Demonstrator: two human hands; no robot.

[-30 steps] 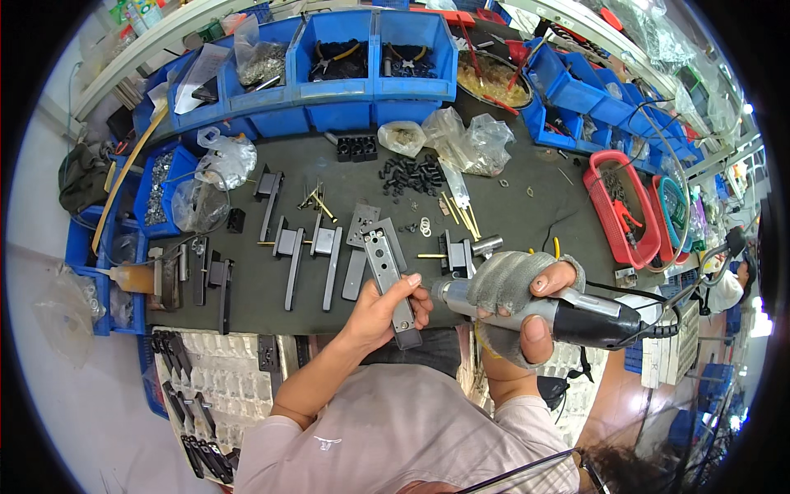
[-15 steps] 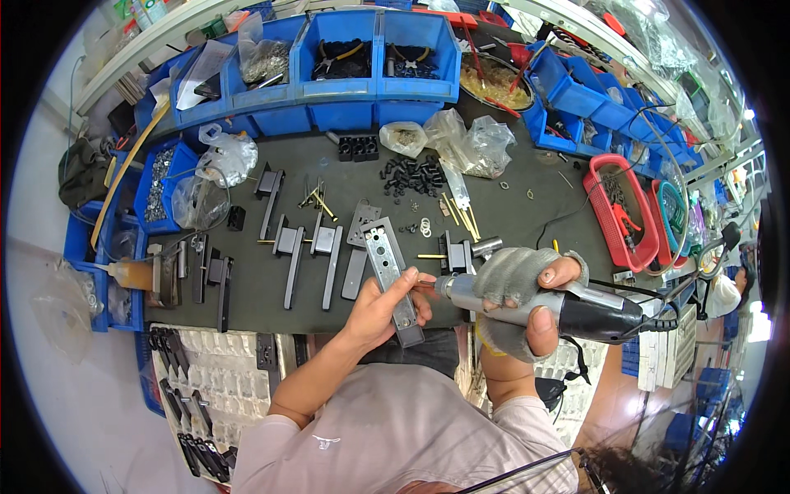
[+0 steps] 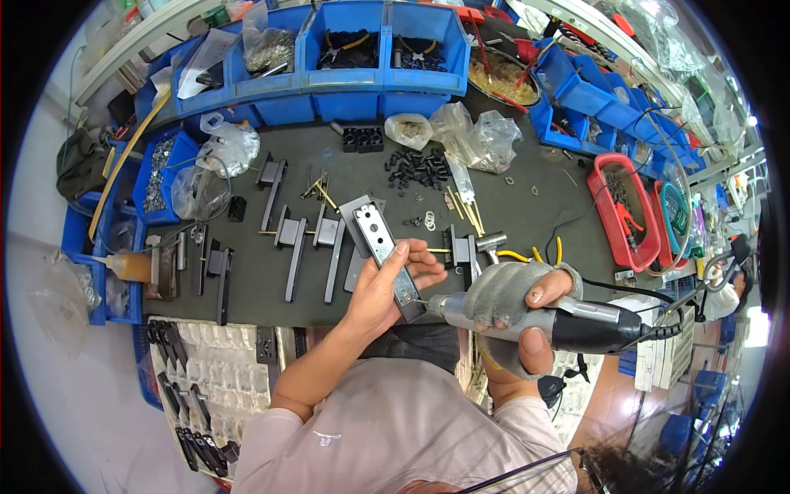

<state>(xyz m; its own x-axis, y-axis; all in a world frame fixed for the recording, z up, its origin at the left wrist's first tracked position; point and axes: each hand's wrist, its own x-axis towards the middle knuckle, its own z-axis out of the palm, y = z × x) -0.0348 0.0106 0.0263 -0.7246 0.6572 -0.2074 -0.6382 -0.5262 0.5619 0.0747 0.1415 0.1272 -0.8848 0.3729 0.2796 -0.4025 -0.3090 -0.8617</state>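
The tip of the electric screwdriver [image 3: 543, 317] is hidden where it meets the lower end of the metal lock plate [image 3: 387, 251], behind the thumb side of the left hand [image 3: 383, 288], so whether bit and plate touch cannot be made out. The tool's dark rear end runs off toward a cable at the right, and a grey fingerless glove covers most of the right hand [image 3: 514, 309].

Around them, on the dark workbench [image 3: 329, 165], lie several door-handle parts [image 3: 288, 235] in a loose row to the left of the plate, a scatter of small black pieces [image 3: 415, 169] farther back, and clear plastic bags [image 3: 477, 136] of hardware. Blue bins [image 3: 387, 49] curve along the far edge; a red basket [image 3: 629, 210] sits to the right. A white tray with dark parts [image 3: 197, 370] is at the lower left (its near end is cut off by the person's sleeve).

The left hand is closed around the plate — fingers on its right edge, thumb under it — holding it tilted just above the bench's near edge, its upper end pointing away to the left. The right hand is wrapped tight around the screwdriver's body, just right of the plate — the tool lies nearly level, nose toward the plate's lower end.
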